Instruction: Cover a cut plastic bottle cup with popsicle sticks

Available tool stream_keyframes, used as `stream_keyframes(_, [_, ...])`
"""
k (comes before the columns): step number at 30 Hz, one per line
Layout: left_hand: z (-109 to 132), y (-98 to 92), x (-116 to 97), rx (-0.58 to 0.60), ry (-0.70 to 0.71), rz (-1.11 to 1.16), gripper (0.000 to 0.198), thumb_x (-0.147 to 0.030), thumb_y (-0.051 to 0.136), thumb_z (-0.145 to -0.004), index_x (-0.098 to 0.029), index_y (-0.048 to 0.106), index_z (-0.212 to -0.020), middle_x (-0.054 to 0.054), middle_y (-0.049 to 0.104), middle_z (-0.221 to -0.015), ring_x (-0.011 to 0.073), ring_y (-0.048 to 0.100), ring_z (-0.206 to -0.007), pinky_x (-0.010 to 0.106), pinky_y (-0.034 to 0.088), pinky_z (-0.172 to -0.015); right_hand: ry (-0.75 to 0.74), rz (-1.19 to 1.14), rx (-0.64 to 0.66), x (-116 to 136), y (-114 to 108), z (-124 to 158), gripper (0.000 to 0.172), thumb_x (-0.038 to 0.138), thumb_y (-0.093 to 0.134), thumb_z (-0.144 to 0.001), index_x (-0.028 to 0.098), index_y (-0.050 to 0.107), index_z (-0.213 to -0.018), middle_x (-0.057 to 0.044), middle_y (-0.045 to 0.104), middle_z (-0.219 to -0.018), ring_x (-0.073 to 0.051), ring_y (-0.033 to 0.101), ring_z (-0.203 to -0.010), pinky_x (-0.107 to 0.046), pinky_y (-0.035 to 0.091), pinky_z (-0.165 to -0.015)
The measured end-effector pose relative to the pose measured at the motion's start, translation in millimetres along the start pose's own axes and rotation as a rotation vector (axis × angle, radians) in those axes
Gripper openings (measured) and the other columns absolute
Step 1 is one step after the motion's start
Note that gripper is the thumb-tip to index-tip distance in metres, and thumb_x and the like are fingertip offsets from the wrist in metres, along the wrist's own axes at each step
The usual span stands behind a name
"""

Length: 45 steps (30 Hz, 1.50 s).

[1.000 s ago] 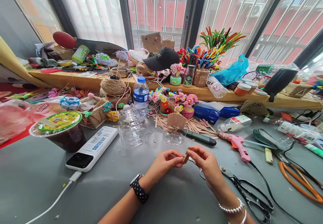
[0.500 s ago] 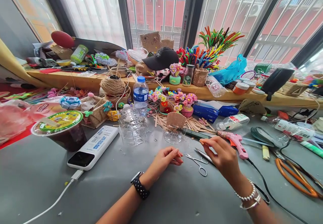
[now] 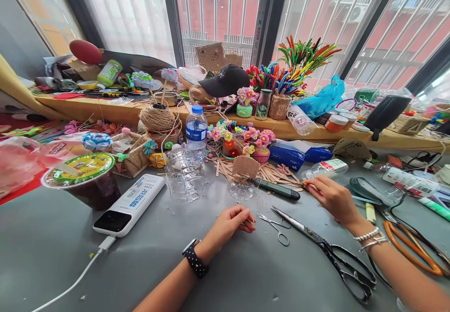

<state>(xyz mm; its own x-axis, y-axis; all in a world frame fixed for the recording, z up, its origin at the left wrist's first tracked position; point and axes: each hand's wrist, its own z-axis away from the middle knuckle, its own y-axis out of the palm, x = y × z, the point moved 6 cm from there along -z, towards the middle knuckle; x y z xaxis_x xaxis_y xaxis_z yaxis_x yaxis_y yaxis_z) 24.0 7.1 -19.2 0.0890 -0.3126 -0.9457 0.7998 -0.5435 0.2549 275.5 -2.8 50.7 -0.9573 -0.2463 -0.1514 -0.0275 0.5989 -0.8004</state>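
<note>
My left hand rests on the grey table with its fingers curled together. Whatever may lie inside them is hidden. Just to its right lie small silver scissors. My right hand is farther out to the right, thumb and fingertips drawn together by the ends of the wooden craft sticks. What they pinch, if anything, is too small to make out, and this hand covers the spot of the pink glue gun. Large black-handled scissors lie below it. A dark green-handled cutter is to its left.
A cut clear plastic bottle and a clear plastic base with a cardboard piece stand ahead. A white power bank and a sealed drink cup are at left. Orange-handled shears lie at far right.
My right hand has moved to the right and away from me, uncovering the large scissors and the cutter's handle and covering the pink glue gun. My left hand has stayed in place.
</note>
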Motion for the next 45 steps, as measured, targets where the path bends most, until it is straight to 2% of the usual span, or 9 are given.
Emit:
stream_keyframes(6, [4, 2.1, -10, -0.016, 0.073, -0.085, 0.033, -0.041, 0.059, -0.069, -0.013, 0.056, -0.086, 0.001, 0.059, -0.066, 0.0116, 0.057, -0.064, 0.025, 0.044, -0.066, 0.045, -0.076, -0.209, 12, -50, -22, 0.015, 0.024, 0.051, -0.08, 0.016, 0.063, -0.085, -0.004, 0.06, -0.07, -0.014, 0.056, -0.065, -0.025, 0.042, -0.062])
stream_keyframes(11, [8, 26.3, -27, 0.06, 0.235, -0.149, 0.064, -0.032, 0.061, -0.071, -0.021, 0.031, -0.127, 0.003, 0.06, -0.082, 0.0135, 0.055, -0.079, 0.025, 0.043, -0.07, -0.163, -0.365, -0.182, 87, -87, -42, 0.012, 0.014, 0.054, -0.078, 0.019, 0.059, -0.087, -0.001, 0.059, -0.071, -0.009, 0.053, -0.06, -0.02, 0.042, -0.056])
stream_keyframes(13, [8, 39.2, -30, 0.139, 0.249, -0.109, 0.064, -0.03, 0.063, -0.069, -0.023, 0.033, -0.125, 0.004, 0.059, -0.09, 0.0136, 0.056, -0.08, 0.026, 0.043, -0.071, -0.305, -0.422, -0.185, 118, -95, -44, 0.012, 0.012, 0.055, -0.077, 0.018, 0.058, -0.086, -0.001, 0.057, -0.067, -0.009, 0.052, -0.06, -0.02, 0.042, -0.055])
stream_keyframes(16, [12, 47.2, -33, 0.201, 0.211, -0.032, 0.031, -0.032, 0.061, -0.071, -0.014, 0.055, -0.095, 0.004, 0.06, -0.081, 0.0129, 0.056, -0.073, 0.027, 0.044, -0.069, -0.369, -0.443, -0.196, 138, -100, -44, 0.011, 0.011, 0.054, -0.077, 0.018, 0.057, -0.086, -0.001, 0.058, -0.068, -0.009, 0.052, -0.061, -0.02, 0.042, -0.055])
stream_keyframes(24, [48, -7.7, -76, -0.089, 0.27, 0.072, 0.015, -0.029, 0.061, -0.072, -0.014, 0.061, -0.071, -0.001, 0.058, -0.062, 0.0073, 0.05, -0.057, 0.02, 0.041, -0.059, 0.133, -0.501, -0.302, 91, -95, -27, 0.014, 0.012, 0.059, -0.073, 0.02, 0.06, -0.085, 0.002, 0.053, -0.064, -0.006, 0.043, -0.051, -0.019, 0.038, -0.047])
stream_keyframes(31, [72, -52.3, -99, -0.3, 0.353, 0.074, 0.014, -0.03, 0.067, -0.065, -0.016, 0.065, -0.068, -0.001, 0.057, -0.059, 0.0069, 0.049, -0.055, 0.018, 0.042, -0.055, 0.267, -0.448, -0.31, 73, -83, -16, 0.006, 0.019, 0.058, -0.075, 0.019, 0.061, -0.08, 0.002, 0.053, -0.064, -0.007, 0.042, -0.05, -0.02, 0.037, -0.046])
stream_keyframes(37, [89, -81.5, -107, -0.383, 0.44, 0.113, 0.012, -0.028, 0.069, -0.063, -0.017, 0.065, -0.066, -0.001, 0.054, -0.057, 0.0069, 0.048, -0.055, 0.017, 0.043, -0.053, 0.473, -0.39, -0.263, 39, -69, 6, 0.016, 0.032, 0.057, -0.075, 0.02, 0.063, -0.084, 0.002, 0.05, -0.062, -0.009, 0.044, -0.052, -0.023, 0.038, -0.051])
stream_keyframes(42, [101, -98.3, -121, -0.455, 0.607, 0.247, 0.016, -0.027, 0.071, -0.061, -0.015, 0.06, -0.061, -0.004, 0.047, -0.054, 0.0045, 0.043, -0.052, 0.014, 0.043, -0.049, 0.887, -0.376, -0.245, -5, -56, 42, 0.032, 0.045, 0.057, -0.07, 0.018, 0.065, -0.086, -0.001, 0.056, -0.064, -0.012, 0.048, -0.054, -0.024, 0.039, -0.05])
stream_keyframes(45, [111, -101.8, -133, -0.454, 0.708, 0.416, 0.016, -0.02, 0.069, -0.062, -0.015, 0.054, -0.058, -0.005, 0.041, -0.052, 0.0028, 0.037, -0.047, 0.012, 0.04, -0.044, 1.162, -0.439, -0.369, -33, -49, 71, 0.04, 0.047, 0.062, -0.063, 0.015, 0.065, -0.086, -0.002, 0.057, -0.064, -0.013, 0.048, -0.055, -0.025, 0.037, -0.048])
